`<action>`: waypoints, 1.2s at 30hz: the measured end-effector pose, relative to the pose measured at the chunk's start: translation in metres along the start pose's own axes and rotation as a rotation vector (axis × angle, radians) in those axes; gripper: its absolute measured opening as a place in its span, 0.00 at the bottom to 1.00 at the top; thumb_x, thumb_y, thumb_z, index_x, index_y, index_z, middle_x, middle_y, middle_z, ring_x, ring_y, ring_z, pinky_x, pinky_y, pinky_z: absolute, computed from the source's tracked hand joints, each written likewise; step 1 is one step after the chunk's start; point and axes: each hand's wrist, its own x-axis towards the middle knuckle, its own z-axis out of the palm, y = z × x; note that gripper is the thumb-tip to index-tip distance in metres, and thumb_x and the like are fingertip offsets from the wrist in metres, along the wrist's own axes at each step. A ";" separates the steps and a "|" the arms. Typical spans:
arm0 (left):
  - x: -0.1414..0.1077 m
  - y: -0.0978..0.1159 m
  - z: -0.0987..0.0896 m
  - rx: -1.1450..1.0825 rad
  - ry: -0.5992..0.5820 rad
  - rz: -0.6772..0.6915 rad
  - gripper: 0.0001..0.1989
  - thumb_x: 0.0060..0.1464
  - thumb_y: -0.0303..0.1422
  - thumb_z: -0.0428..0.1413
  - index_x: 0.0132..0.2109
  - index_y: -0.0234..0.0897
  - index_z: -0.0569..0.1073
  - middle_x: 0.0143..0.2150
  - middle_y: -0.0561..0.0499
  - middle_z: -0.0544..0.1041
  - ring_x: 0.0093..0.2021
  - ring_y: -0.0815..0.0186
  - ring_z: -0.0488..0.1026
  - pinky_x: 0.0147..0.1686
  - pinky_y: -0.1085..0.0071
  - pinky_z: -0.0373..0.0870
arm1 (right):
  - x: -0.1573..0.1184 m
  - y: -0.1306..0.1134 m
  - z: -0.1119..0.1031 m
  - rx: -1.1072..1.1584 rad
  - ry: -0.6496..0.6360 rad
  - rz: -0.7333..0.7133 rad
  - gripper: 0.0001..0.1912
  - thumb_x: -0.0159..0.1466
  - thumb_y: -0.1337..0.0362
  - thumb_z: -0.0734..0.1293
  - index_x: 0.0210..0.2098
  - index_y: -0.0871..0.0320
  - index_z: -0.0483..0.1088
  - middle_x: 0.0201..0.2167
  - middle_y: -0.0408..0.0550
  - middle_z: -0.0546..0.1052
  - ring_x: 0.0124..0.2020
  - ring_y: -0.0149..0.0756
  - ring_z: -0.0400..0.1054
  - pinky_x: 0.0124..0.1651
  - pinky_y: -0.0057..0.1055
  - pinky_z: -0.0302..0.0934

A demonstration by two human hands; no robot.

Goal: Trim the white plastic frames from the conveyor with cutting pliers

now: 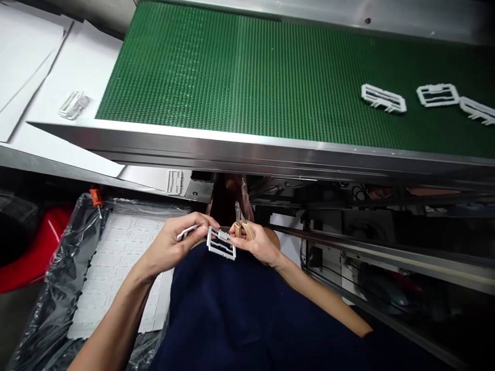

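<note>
Close to my lap, a white rectangular plastic frame (221, 251) with inner bars is held between both hands. My left hand (181, 238) pinches its upper left edge, and a second white plastic piece (187, 232) is tucked in the same fingers. My right hand (258, 242) steadies the frame's right side with thumb and fingertips. That hand also grips a pair of nippers (247, 231) with tan handles, its jaws pointing up and away from me. Both hands are closed.
A green conveyor belt (247, 77) runs across, carrying several white frames (383, 99) at right. White parts (73, 105) lie on the paper-covered table (96, 56) at left. Below it, a plastic-lined box (42, 330) holds rows of white parts; an orange-handled tool (96, 198) hangs on its edge.
</note>
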 end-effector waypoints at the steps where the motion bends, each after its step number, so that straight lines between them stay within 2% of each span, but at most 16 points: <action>1: 0.000 0.000 0.000 0.021 -0.053 -0.003 0.10 0.53 0.37 0.55 0.30 0.38 0.76 0.37 0.42 0.77 0.35 0.56 0.72 0.37 0.66 0.68 | -0.002 0.004 0.001 -0.026 -0.015 0.008 0.16 0.54 0.58 0.70 0.36 0.61 0.65 0.29 0.42 0.67 0.30 0.26 0.61 0.36 0.27 0.60; 5: -0.005 -0.006 0.004 0.059 -0.159 -0.042 0.09 0.54 0.36 0.54 0.34 0.39 0.78 0.36 0.44 0.77 0.35 0.56 0.72 0.38 0.67 0.67 | -0.011 0.012 0.003 -0.226 -0.044 0.009 0.12 0.56 0.60 0.68 0.37 0.61 0.66 0.31 0.43 0.69 0.32 0.28 0.63 0.37 0.27 0.61; 8: -0.009 -0.009 0.009 0.044 -0.187 -0.092 0.09 0.53 0.36 0.55 0.35 0.40 0.79 0.35 0.45 0.77 0.36 0.54 0.71 0.39 0.66 0.67 | -0.020 0.004 -0.002 -0.433 -0.071 -0.007 0.13 0.58 0.61 0.65 0.41 0.60 0.65 0.33 0.45 0.72 0.34 0.31 0.66 0.40 0.29 0.61; 12: -0.012 -0.009 0.012 0.086 -0.217 -0.074 0.08 0.54 0.36 0.53 0.33 0.40 0.77 0.33 0.47 0.77 0.34 0.57 0.71 0.37 0.68 0.66 | -0.033 -0.025 -0.016 -0.892 -0.063 -0.147 0.14 0.57 0.63 0.65 0.43 0.58 0.66 0.39 0.47 0.72 0.40 0.34 0.66 0.45 0.32 0.58; 14: -0.011 -0.006 0.012 0.136 -0.243 -0.061 0.09 0.55 0.36 0.52 0.31 0.40 0.75 0.30 0.49 0.76 0.31 0.59 0.70 0.33 0.70 0.64 | -0.038 -0.045 -0.023 -1.090 -0.108 -0.196 0.15 0.57 0.64 0.65 0.44 0.58 0.66 0.39 0.47 0.72 0.40 0.35 0.65 0.45 0.32 0.57; 19: -0.006 0.003 0.015 0.255 -0.342 -0.011 0.12 0.59 0.37 0.48 0.30 0.39 0.70 0.27 0.51 0.73 0.28 0.63 0.68 0.30 0.71 0.62 | -0.041 -0.086 -0.028 -1.427 -0.263 -0.186 0.16 0.57 0.64 0.63 0.45 0.58 0.66 0.35 0.48 0.71 0.36 0.35 0.63 0.41 0.32 0.54; 25: -0.002 0.007 0.021 0.274 -0.384 0.007 0.12 0.60 0.36 0.47 0.31 0.39 0.70 0.27 0.53 0.72 0.27 0.64 0.68 0.29 0.73 0.62 | -0.036 -0.107 -0.027 -1.617 -0.372 -0.176 0.15 0.56 0.64 0.62 0.43 0.59 0.66 0.33 0.49 0.70 0.34 0.37 0.63 0.39 0.34 0.53; 30: -0.002 0.010 0.023 0.275 -0.388 0.018 0.13 0.60 0.36 0.47 0.30 0.38 0.69 0.25 0.54 0.70 0.26 0.66 0.66 0.28 0.74 0.60 | -0.036 -0.117 -0.026 -1.683 -0.404 -0.179 0.13 0.56 0.63 0.62 0.41 0.59 0.66 0.32 0.49 0.70 0.34 0.39 0.64 0.39 0.35 0.53; 36: -0.001 0.015 0.022 0.272 -0.432 -0.031 0.12 0.61 0.35 0.47 0.31 0.36 0.67 0.26 0.56 0.69 0.27 0.68 0.64 0.29 0.75 0.59 | -0.036 -0.127 -0.023 -1.717 -0.475 -0.172 0.12 0.59 0.62 0.60 0.40 0.60 0.65 0.32 0.49 0.70 0.33 0.38 0.64 0.38 0.35 0.53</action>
